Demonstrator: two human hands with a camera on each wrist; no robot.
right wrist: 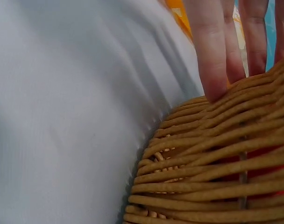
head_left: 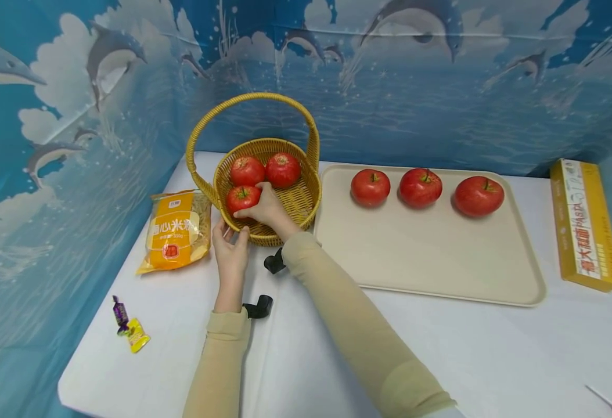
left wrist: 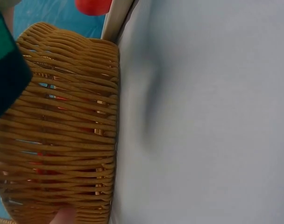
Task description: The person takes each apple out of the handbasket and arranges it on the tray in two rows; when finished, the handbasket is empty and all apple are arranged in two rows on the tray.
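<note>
Fingers (head_left: pixel 247 212) of the right hand (head_left: pixel 266 210) curl over the nearest tomato (head_left: pixel 242 198), resting on it inside the wicker basket (head_left: pixel 306 197). Left hand (head_left: pixel 231 249), fingers straight and together, lies flat against the basket's near outer wall. Two more tomatoes (head_left: pixel 265 169) sit behind the held one in the basket. Beige tray (head_left: pixel 431 261), just right of the basket: three tomatoes (head_left: pixel 421 188) in a row. Orange snack bag (head_left: pixel 176 230) left of the basket; two wrapped sweets (head_left: pixel 129 325) near the table's front left; yellow box (head_left: pixel 585 223) at far right.
</note>
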